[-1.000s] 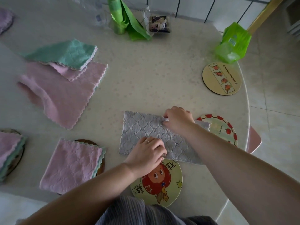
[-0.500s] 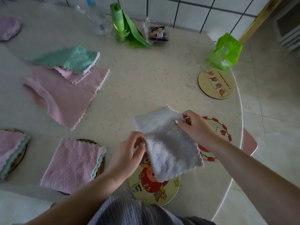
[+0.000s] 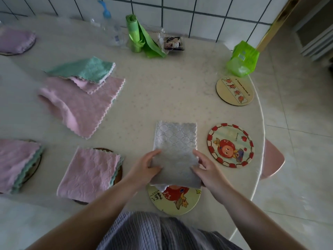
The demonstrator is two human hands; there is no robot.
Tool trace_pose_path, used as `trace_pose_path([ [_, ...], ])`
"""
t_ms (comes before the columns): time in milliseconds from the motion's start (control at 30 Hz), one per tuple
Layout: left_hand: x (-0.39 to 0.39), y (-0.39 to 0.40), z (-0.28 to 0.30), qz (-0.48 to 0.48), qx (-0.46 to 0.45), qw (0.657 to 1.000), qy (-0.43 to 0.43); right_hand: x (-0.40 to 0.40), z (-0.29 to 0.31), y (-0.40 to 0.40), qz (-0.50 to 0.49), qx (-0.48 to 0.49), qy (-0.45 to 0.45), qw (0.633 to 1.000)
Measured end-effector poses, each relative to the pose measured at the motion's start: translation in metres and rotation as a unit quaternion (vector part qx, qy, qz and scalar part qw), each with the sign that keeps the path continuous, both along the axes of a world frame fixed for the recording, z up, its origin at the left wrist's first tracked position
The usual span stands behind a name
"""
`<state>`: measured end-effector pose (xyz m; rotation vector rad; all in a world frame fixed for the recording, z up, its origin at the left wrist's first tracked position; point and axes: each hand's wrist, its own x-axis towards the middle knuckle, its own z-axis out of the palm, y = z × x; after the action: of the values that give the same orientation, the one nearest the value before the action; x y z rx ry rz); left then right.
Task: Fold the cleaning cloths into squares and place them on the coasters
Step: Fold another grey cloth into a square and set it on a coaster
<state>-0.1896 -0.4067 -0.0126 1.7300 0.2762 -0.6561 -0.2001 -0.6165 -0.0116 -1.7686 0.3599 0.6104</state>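
A grey quilted cloth (image 3: 175, 152), folded into a long strip, lies lengthwise away from me on the table. Its near end overlaps a yellow cartoon coaster (image 3: 175, 199). My left hand (image 3: 144, 168) grips the strip's left edge and my right hand (image 3: 207, 168) grips its right edge, both at the near half. A red-rimmed coaster (image 3: 230, 145) lies bare just right of the cloth. Another bare coaster (image 3: 235, 90) sits farther back right.
A folded pink cloth (image 3: 90, 173) covers a coaster at my left; another folded stack (image 3: 16, 163) sits at the far left edge. Unfolded pink (image 3: 79, 103) and teal (image 3: 86, 69) cloths lie behind. A green bag roll (image 3: 137, 37), a bottle and a green packet (image 3: 242, 58) stand at the back.
The grey cloth was flat and wide, was lifted and turned in the air, and now lies as a narrower strip pointing away from me, with both hands at its sides.
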Motion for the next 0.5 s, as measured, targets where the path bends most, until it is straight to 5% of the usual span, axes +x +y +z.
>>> trace_pose_path([
  [300,-0.035,0.019,-0.002,-0.070,0.020,0.993,-0.092,-0.041,0.005,-0.002,0.062,0.002,-0.072,0.995],
  [500,-0.038,0.017,0.002,-0.019,-0.027,0.994,-0.105,-0.037,0.019,-0.002,0.070,-0.069,-0.125,0.987],
])
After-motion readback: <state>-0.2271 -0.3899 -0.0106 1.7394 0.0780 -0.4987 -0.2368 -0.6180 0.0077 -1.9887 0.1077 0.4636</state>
